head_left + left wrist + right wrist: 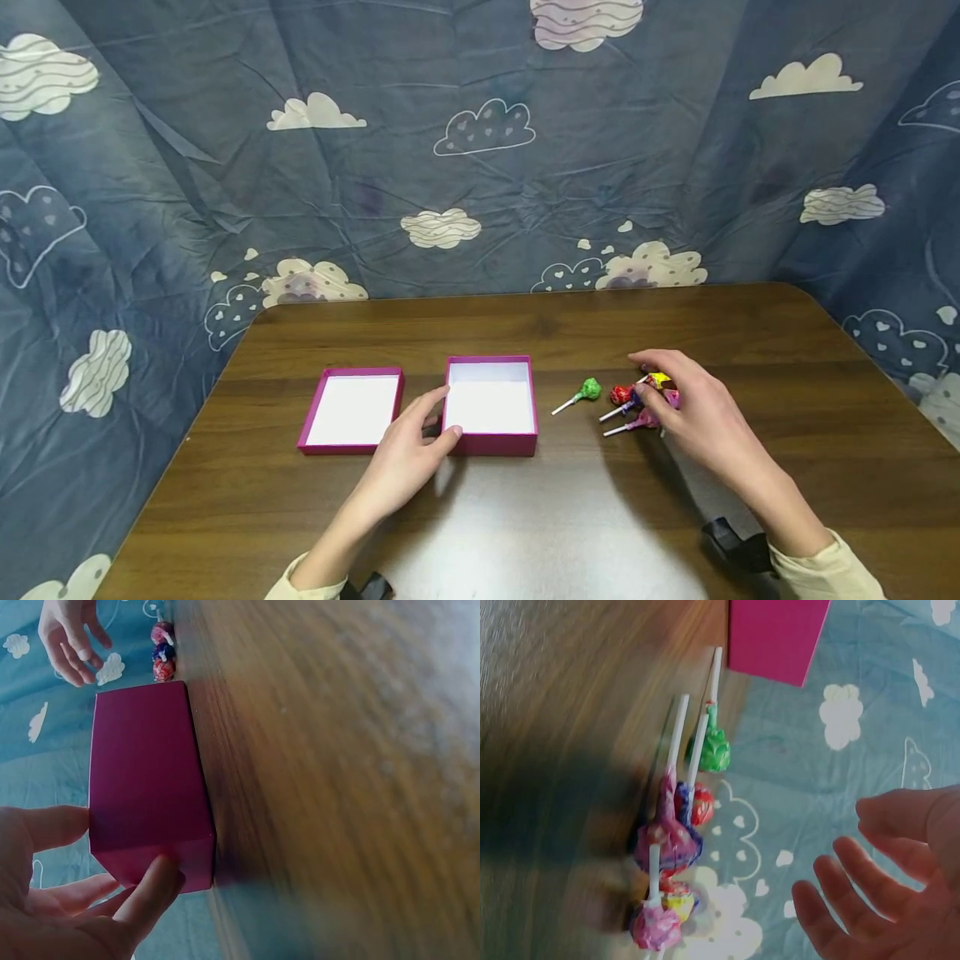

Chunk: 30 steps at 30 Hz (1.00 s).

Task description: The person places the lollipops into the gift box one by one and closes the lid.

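Note:
An open magenta box [491,443] with a white inside sits mid-table. My left hand [411,454] holds it at its near left corner, thumb at the front rim and fingers along the left side. Magenta outer walls of the box [146,765] fill the middle of the left wrist view. To its right lies a green lollipop [591,388]. Further right is a cluster of several wrapped lollipops, among them a red one [620,394] and a pink one [656,926]. Over this cluster hovers my right hand [701,408], fingers loosely bent and holding nothing; it partly hides the lollipops in the head view.
A shallow magenta lid [352,408], white inside up, lies left of the box beside my left hand. The brown wooden table [525,533] reaches back to a blue cloth [480,192] with cloud prints.

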### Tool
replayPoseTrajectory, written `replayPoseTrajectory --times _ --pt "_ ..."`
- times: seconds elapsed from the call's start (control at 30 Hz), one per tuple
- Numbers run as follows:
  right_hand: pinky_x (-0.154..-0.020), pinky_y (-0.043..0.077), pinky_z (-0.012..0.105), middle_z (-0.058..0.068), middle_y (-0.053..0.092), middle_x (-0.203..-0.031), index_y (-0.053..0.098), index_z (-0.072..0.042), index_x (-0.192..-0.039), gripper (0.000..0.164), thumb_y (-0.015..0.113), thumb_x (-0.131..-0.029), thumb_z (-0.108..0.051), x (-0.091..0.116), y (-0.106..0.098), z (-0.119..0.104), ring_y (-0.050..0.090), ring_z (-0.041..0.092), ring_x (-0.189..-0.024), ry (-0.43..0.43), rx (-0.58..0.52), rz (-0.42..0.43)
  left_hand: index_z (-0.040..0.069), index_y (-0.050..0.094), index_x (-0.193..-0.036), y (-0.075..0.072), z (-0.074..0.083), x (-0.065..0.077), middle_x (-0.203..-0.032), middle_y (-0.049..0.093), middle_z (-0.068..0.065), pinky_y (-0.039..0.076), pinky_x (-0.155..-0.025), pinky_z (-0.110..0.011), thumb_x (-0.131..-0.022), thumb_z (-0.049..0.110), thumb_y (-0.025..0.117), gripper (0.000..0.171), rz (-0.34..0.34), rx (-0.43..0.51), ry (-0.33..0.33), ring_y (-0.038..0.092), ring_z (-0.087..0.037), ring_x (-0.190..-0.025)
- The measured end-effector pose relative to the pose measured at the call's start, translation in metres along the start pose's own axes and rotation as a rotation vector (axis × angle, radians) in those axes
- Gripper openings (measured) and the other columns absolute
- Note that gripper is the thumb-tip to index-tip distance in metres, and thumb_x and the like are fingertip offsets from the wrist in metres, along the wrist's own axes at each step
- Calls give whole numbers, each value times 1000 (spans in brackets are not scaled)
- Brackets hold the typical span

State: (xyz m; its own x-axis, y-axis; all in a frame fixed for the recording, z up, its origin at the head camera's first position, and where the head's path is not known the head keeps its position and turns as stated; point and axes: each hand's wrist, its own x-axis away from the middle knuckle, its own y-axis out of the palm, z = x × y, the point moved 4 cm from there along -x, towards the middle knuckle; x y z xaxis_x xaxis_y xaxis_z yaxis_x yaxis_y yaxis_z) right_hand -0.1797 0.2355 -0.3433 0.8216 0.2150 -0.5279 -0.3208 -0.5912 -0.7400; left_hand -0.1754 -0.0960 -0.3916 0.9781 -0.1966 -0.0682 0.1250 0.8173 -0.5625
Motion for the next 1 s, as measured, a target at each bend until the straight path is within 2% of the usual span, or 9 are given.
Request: replayPoseTrajectory --times 0.07,0.2,0.3,0.47,0.6,0.77,1.0 --pt "-77 42 38 2 61 -106 62 -11 -114 39 71 -78 1 0 -1 3 58 21 -97 -6 2 -3 19 44 -139 0 0 0 -138 45 -3 48 -85 -43 -88 28 64 55 2 -4 -9 54 -28 -112" --pt "-73 45 21 0 61 -105 63 -12 -112 39 71 -77 3 0 -5 9 59 16 -90 1 -20 -31 22 45 -138 -1 -1 1 -138 45 0 49 -83 -44 -87 31 65 55 1 6 -30 55 -27 -111" --pt "-70 46 13 -2 61 -106 63 -14 -112 37 71 -79 1 1 -8 15 60 11 -86 53 -72 -84 23 45 -138 -2 -3 1 -138 45 1 49 -82 -45 -87 32 66 56 -1 19 -38 55 -27 -111" --pt "-68 49 20 2 61 -113 63 -17 -112 31 69 -83 -6 3 -10 26 63 15 -86 145 -125 -217 23 44 -138 -1 -3 1 -139 44 0 49 -82 -46 -87 33 66 56 -8 27 -38 54 -29 -112" --pt "-71 51 28 7 63 -112 64 -13 -110 28 68 -84 -5 5 -7 35 63 21 -89 141 -161 -304 25 45 -138 -2 -2 1 -138 44 2 49 -83 -45 -87 33 66 56 -5 28 -41 54 -27 -112" --pt "-71 50 30 7 65 -102 65 -11 -107 29 67 -81 1 9 0 43 61 18 -84 112 -212 -360 26 45 -138 -2 -2 0 -138 44 4 48 -84 -44 -86 33 67 56 -7 37 -44 54 -25 -112" --pt "-68 50 27 3 65 -95 67 -10 -102 22 71 -81 -3 12 5 51 62 17 -81 111 -274 -409 27 45 -137 -1 -3 0 -138 44 4 49 -83 -43 -86 32 67 56 -11 62 -50 54 -25 -112"
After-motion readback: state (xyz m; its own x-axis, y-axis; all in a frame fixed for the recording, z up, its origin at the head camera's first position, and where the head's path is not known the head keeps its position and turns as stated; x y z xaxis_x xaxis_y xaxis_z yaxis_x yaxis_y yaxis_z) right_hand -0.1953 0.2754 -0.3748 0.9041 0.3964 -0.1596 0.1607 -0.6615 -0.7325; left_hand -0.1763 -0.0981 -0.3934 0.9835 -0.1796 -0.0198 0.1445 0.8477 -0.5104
